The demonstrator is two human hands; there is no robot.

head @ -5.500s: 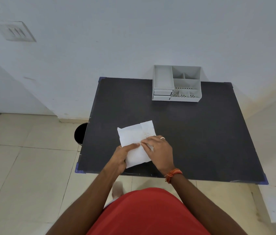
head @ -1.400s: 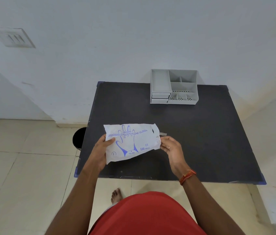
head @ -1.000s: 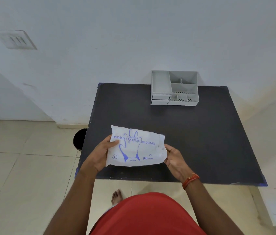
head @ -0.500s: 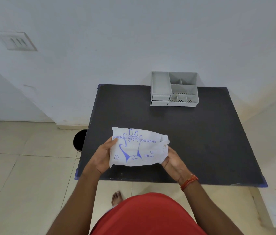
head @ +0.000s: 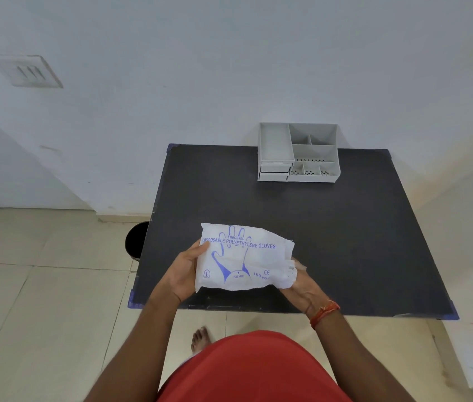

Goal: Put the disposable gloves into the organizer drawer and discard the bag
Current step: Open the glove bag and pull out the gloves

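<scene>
A dark rectangular surface [head: 331, 227] stands against a pale wall, with blue tape at its corners. At its far edge, touching the wall, sits a grey organizer [head: 298, 152] with open compartments on top and two shut drawers [head: 275, 172] stacked at its front left. On the tiled floor, just beside the surface's left edge, a black bin [head: 136, 240] shows partly. Over the near part of the surface, a white bag [head: 244, 258] printed in blue with a hand outline and "DISPOSABLE POLYETHYLENE GLOVES" is held up between both hands, its printed face toward the camera. The left hand [head: 184, 272] grips the bag's left end, thumb on the front and fingers clamped behind it. The right hand [head: 302, 282] grips the crumpled right end, where thin clear plastic shows at the opening; its fingers are mostly hidden behind the bag. An orange thread band [head: 323, 311] circles the right wrist.
</scene>
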